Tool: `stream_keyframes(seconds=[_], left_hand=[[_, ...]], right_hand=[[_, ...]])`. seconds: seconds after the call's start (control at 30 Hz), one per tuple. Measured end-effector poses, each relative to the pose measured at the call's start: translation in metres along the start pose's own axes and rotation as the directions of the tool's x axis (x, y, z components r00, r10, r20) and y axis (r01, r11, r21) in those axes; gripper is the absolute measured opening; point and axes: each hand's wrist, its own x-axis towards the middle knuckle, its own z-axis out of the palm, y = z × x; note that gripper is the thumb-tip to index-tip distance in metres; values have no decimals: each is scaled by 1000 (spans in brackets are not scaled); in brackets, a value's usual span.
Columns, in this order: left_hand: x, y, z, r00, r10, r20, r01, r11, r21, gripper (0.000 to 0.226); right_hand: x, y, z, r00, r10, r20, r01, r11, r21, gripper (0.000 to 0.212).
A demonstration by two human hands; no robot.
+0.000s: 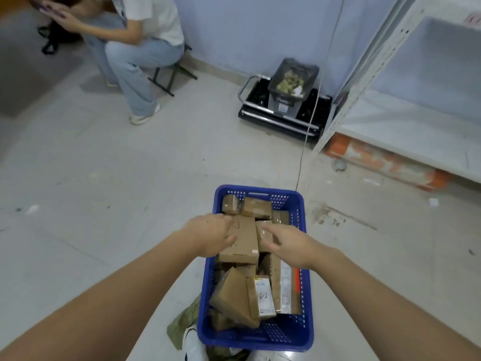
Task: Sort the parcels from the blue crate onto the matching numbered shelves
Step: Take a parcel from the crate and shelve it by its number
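A blue crate (307,332) stands on the floor just in front of me, filled with several brown cardboard parcels. My left hand (210,237) grips the left edge of a flat brown box (244,241) lying on top in the middle of the crate. My right hand (289,243) hovers over a taped parcel (264,235) beside that box, fingers spread and loosely bent, holding nothing. A parcel with a white label marked "2-2" (264,295) leans in the near half of the crate. A white metal shelf (406,131) stands at the right.
A person (135,48) sits on a folding stool at the back left. A black trolley (281,115) carrying a dark bin stands against the far wall. An orange and white roll (385,162) lies under the shelf. A thin cable (309,131) hangs down to the crate.
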Motion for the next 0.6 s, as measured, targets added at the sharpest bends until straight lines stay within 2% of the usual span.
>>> stream_keyframes(seconds=[0.17,0.27,0.37,0.5,0.6], left_hand=[[111,-42,120,985,-130,111,153,962,-225,54],[175,-62,191,953,-265,148,303,859,-412,59],[222,-72,246,910,-374,176,404,715,-570,53],[265,-70,294,823,-529,204,498,502,-707,68],[289,-70,317,778,-573,259,537,391,-748,72]], right_hand=[[99,75,116,993,78,92,-94,979,180,65],[149,122,175,977,170,128,-201,934,295,65],[187,146,210,953,272,134,-303,864,401,56],[243,163,247,898,416,145,-419,702,576,55],[278,166,271,833,498,242,-497,481,722,65]])
